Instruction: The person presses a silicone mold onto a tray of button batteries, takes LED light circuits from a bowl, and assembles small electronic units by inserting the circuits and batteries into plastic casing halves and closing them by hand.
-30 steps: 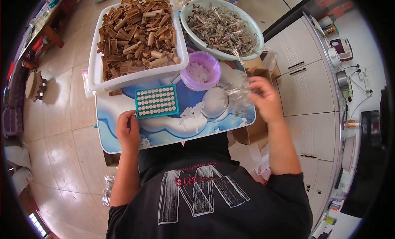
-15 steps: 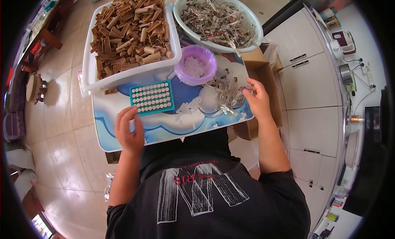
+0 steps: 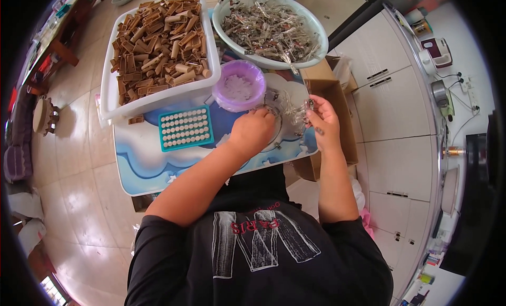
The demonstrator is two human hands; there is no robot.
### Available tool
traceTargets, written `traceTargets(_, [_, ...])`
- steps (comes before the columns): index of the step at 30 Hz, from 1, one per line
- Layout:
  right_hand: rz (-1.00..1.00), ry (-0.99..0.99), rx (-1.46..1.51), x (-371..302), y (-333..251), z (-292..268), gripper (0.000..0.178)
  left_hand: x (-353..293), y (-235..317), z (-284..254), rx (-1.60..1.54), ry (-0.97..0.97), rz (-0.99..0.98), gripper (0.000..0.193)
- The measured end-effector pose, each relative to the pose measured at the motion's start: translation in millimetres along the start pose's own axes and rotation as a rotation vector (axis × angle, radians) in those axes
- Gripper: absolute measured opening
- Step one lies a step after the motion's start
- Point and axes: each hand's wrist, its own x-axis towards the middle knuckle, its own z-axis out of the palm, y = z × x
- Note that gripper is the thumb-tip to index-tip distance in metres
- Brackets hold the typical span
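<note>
My right hand (image 3: 324,127) is closed, thumb and fingers pinching a small wired part (image 3: 309,104) with thin, clear, shiny strands. My left hand (image 3: 254,129) reaches across to the loose pile of similar wired parts (image 3: 287,108); its fingers are curled down, hiding what they grip, if anything. Close behind that hand stands a purple bowl (image 3: 258,84) lined with clear plastic, holding small whitish translucent pieces. To its left lies a teal tray (image 3: 208,139) with rows of round white discs. My left forearm covers most of the translucent pieces on the tabletop.
A white tub (image 3: 107,108) heaped with brown plastic casings stands at the back left of the patterned blue table (image 3: 142,186). A pale green basin (image 3: 322,52) full of wired parts sits at the back right. Beside the table are a cardboard box (image 3: 345,113) and white cabinets (image 3: 398,119).
My left hand has moved right, from beside the teal tray to the pile of wired parts. My right hand now pinches a wired part and has lifted it from the pile.
</note>
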Motion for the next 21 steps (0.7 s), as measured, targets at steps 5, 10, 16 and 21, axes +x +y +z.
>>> traceTargets(5, [0.238, 0.053, -0.115, 2.4, 1.9, 2.5, 0.046, -16.8, 3.4, -6.7, 0.003, 0.026, 0.000, 0.018])
traceTargets(10, [0.080, 0.226, -0.219, 4.6, 16.2, -6.5, 0.038, -26.4, 4.8, -14.4, 0.007, 0.042, 0.022, 0.021])
traceTargets(16, [0.244, 0.186, -0.258, -2.5, 20.7, 6.1, 0.032, -19.6, 1.9, -29.6, -0.048, 0.211, -0.092, 0.025])
traceTargets(21, [0.123, 0.078, -0.278, -10.1, 17.0, 17.8, 0.029, -25.4, -4.4, -37.1, -0.002, 0.225, -0.079, 0.025])
